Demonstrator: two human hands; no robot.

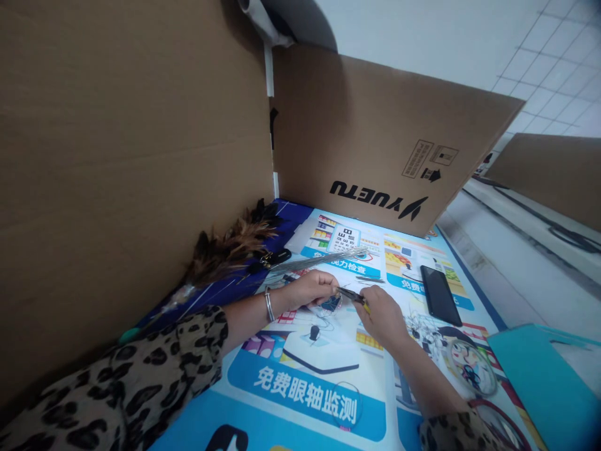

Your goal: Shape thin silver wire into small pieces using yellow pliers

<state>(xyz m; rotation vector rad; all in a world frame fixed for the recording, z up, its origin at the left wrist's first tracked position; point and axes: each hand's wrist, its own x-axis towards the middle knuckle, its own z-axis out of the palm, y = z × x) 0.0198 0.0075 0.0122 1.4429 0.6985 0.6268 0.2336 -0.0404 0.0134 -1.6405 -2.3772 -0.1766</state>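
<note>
Near the middle of the table, my left hand (319,288) is closed in a pinch on a thin wire, part of which seems to curve below the fingers. My right hand (382,313) is wrapped round the yellow handle of a pair of pliers (350,294). The jaws point left and meet the wire at my left fingertips; whether they are clamped on it is too small to tell. Just beyond my hands lies a bundle of straight thin wires (323,258). A thin wire loop (347,404) rests closer to me on the printed table cover.
Cardboard panels (375,131) wall off the left and back. A brown feather bunch (230,241) and a black key fob (279,257) lie at left. On the right are a black phone (440,294), a clear round container (472,366) and a teal bag (544,376).
</note>
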